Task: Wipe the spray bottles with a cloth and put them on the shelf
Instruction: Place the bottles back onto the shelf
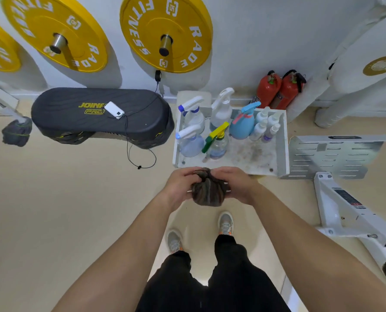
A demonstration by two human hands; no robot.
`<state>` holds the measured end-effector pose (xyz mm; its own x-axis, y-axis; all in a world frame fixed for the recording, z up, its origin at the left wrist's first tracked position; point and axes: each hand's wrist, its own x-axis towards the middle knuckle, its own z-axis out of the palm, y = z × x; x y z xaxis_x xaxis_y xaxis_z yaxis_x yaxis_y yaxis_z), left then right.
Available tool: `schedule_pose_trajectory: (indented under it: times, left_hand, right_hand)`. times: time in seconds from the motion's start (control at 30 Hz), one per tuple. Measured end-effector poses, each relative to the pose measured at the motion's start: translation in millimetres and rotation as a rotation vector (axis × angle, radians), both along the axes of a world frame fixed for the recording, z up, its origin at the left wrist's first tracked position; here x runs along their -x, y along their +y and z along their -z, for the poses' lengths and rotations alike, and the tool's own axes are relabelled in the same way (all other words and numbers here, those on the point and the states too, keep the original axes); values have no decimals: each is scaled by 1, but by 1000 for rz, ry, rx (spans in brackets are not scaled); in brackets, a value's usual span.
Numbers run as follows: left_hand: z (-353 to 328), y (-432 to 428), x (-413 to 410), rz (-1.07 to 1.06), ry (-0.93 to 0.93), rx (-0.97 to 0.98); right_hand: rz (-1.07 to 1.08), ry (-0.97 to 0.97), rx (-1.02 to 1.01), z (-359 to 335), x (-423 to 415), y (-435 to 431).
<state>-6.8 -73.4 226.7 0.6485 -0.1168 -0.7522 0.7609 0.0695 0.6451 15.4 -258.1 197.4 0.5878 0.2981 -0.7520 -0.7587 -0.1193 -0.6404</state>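
White lettering reading "RADE FITNESS" rings the yellow weight plate (178,30) on its wall peg and the second yellow plate (41,23) to its left, while the black step platform (79,122) below bears "JOINF" and "PRO" in yellow, the first word's end hidden under a white device (114,110).

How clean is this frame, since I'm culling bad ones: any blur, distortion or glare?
Head view throughout: fisheye bends the wall and stretches the yellow plates toward the edges; plates throw soft shadows, no harsh glare; spray bottles and cloth read clearly, shoes slightly smeared.
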Motion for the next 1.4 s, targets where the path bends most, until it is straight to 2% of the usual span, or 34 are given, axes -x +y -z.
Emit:
schedule_pose_trajectory:
  times: [0.13, 0.3, 0.47, 0.63, 0.73, 0.8, 0.87, 0.93, 1.1, 1.2, 1.3, 1.37, 1.4]
  left_hand:
    - [5, 41, 23, -138, -14, 16]
    - [6, 80, 30, -130, 90, 36]
    - [10, 110, 33, -18, -71, 84]
    - [8, 124, 28, -218, -136, -35]
    - [3, 123, 21, -288, -178, -39]
    - [2, 124, 12, -359, -211, -118]
    - [3, 126, 4, -358, -279, -214]
    - [4, 128, -1, -355, -312, -206]
    - [12, 137, -10, -482, -244, -97]
    - [21, 146, -12, -523, -182, -99]
    - [30, 156, -8, -456, -213, -171]
    - [39, 163, -3, -317, -240, -307]
    - [43, 166, 0, -217, -237, -389]
  right_hand:
    - [12, 6, -16, 3, 8, 39]
    - [57, 70, -159, 5, 19, 79]
    - [111, -20, -75, 0, 24, 110]
    - [202, 2, -2, -8, 25, 129]
    - [145, 114, -112, -4, 28, 130]
    - [42, 79, -152, 0, 31, 129]
    - [-65, 2, -56, 4, 33, 127]
    - [-116, -1, 8, 4, 32, 124]
    - [-34, 121, -154, -3, 25, 110]
    - [14, 154, -180, -4, 22, 102]
    - [205, 48, -222, 4, 21, 100]
    - [323, -10, -289, 8, 18, 104]
    - [305, -48, -292, 7, 16, 108]
